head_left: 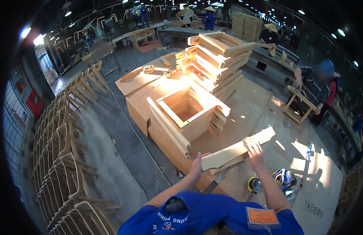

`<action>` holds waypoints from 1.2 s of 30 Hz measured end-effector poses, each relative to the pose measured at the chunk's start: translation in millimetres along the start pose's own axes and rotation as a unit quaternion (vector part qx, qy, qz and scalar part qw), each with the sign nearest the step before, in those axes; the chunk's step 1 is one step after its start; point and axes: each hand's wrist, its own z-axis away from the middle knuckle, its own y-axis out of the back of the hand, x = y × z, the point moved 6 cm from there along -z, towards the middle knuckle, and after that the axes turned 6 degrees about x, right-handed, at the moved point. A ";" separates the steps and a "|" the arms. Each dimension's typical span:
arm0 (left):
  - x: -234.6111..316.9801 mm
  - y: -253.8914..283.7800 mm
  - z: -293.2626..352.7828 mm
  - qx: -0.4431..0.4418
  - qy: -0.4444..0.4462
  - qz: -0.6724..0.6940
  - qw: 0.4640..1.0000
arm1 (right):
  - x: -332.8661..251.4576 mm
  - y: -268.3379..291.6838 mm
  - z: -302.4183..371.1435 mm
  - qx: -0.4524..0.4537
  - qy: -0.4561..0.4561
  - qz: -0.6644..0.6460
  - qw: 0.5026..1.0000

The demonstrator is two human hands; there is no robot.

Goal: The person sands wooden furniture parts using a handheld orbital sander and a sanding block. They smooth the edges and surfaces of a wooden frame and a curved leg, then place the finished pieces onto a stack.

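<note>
A pale flat wooden board [224, 157] lies at a slant over the worktable in front of me, its far end up to the right. My left hand [196, 164] grips its near left end, thumb on the top side. On the upper face, past the middle, my right hand [255, 153] presses down with curled fingers over a small tan pad [250, 140]. The fingers hide part of this pad. Beneath the board shows the edge of another wooden piece [233, 163]. An orbital sander [253, 184] with a yellow rim rests on the table by my right forearm.
Wooden frames [185, 105] and a tall frame stack [220, 58] stand on the worktable [252, 102]. A blue-and-white tool [284, 178] lies right. Chair frames [60, 156] line the left. Across the table, a person holds a wooden frame [297, 107]. A hose [138, 137] crosses the floor.
</note>
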 end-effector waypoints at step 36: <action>-2.3 -6.1 -6.4 0.000 0.065 0.126 0.990 | -19.2 -8.8 -23.2 0.011 0.021 0.034 0.999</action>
